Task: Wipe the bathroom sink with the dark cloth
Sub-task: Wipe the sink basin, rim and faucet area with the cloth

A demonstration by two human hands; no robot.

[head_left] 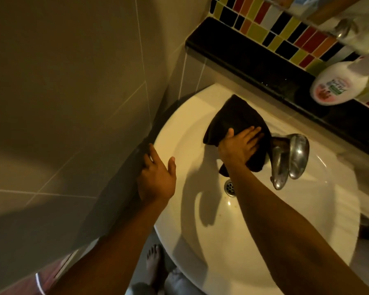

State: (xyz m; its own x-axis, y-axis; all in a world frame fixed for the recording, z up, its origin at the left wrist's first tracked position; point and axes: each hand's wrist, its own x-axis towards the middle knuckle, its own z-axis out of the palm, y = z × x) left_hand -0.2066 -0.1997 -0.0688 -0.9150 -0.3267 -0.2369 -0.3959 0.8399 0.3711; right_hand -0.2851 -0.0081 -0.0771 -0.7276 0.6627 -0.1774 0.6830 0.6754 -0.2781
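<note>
The white round sink point(311, 211) fills the lower right of the head view. A dark cloth point(234, 117) lies spread on the sink's back rim, left of the chrome tap point(290, 158). My right hand point(239, 146) presses flat on the cloth, fingers extended over it, part of the cloth bunched under the palm. My left hand point(157, 177) rests on the sink's left rim with fingers apart, holding nothing. The drain point(230, 186) shows just beside my right forearm.
A black ledge point(243, 52) runs behind the sink, with a white bottle point(339, 84) on it at the right. Coloured mosaic tiles point(285, 24) rise above the ledge. A beige tiled wall point(73, 81) stands close on the left. Bare feet show below the basin.
</note>
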